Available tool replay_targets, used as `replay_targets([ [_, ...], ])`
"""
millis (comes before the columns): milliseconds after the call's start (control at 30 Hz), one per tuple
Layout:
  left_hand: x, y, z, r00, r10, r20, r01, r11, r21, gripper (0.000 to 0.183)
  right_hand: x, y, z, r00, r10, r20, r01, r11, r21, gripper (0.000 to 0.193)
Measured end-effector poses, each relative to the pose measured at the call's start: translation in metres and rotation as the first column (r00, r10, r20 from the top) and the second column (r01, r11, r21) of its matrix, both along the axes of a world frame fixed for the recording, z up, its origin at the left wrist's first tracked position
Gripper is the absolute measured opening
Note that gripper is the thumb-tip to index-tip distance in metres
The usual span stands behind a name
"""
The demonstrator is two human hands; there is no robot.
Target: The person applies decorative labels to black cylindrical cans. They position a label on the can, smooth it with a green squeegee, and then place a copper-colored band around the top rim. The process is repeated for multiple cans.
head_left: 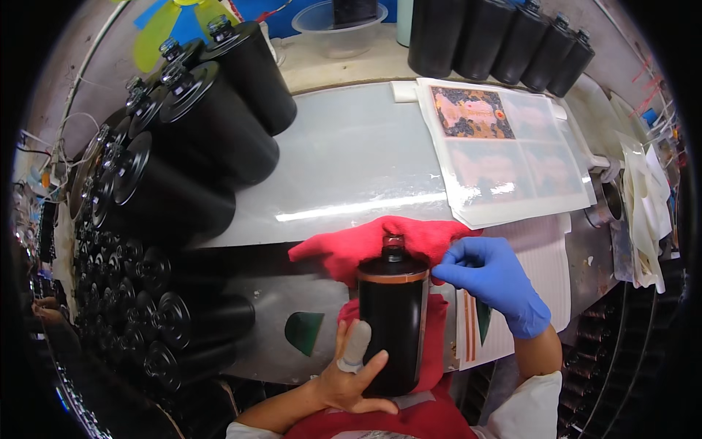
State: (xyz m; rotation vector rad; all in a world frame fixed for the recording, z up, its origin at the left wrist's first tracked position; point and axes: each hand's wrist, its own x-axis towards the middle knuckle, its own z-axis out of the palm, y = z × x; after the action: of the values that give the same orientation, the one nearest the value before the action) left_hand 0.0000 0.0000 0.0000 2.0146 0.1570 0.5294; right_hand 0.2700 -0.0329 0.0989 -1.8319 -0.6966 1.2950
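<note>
A tall glossy black bottle (390,333) with a narrow threaded neck stands tilted in front of me. Around its shoulder runs a copper-coloured strip (393,278). My left hand (344,380), bare except for a pale finger cot on one finger, grips the bottle's lower left side. At the strip's right end, my right hand (497,282) in a blue glove is closed in a pinch; its fingertips partly hide what is between them. Behind and beneath the bottle lies a red cloth (344,252). To its left is a small dark green scraper (304,333).
Many black bottles (219,121) crowd the left side, some lying down. More bottles (504,40) line the back right. Printed sheets (504,146) rest on the grey table, above a lined sheet bearing copper strips (469,329). A clear plastic bowl (340,29) sits at the back.
</note>
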Motion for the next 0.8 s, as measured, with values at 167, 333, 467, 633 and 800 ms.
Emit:
replay_targets([
  [167, 0.037, 0.029, 0.041, 0.871, 0.472, 0.134, -0.37, 0.811, -0.452, 0.066, -0.015, -0.01, -0.006, 0.989, -0.058, -0.137, 0.066, 0.996, 0.057, 0.016],
  [333, 0.094, 0.053, 0.065, 0.861, 0.499, 0.099, -0.286, 0.636, -0.716, 0.067, -0.031, -0.019, -0.015, 0.98, -0.052, -0.191, 0.064, 0.996, 0.055, 0.016],
  [467, 0.097, 0.055, 0.06, 0.86, 0.508, -0.038, -0.474, 0.77, -0.428, 0.071, -0.037, -0.019, -0.021, 0.976, -0.061, -0.207, 0.082, 0.992, 0.093, 0.016],
  [633, 0.103, 0.053, 0.067, 0.827, 0.548, -0.127, -0.56, 0.822, -0.1, 0.083, -0.02, -0.033, -0.05, 0.71, -0.409, -0.573, 0.524, 0.85, 0.043, 0.024],
  [800, 0.097, 0.04, 0.081, 0.827, 0.548, -0.127, -0.539, 0.837, 0.096, 0.104, -0.004, -0.077, -0.079, 0.525, -0.424, -0.737, 0.665, 0.745, 0.045, 0.033],
])
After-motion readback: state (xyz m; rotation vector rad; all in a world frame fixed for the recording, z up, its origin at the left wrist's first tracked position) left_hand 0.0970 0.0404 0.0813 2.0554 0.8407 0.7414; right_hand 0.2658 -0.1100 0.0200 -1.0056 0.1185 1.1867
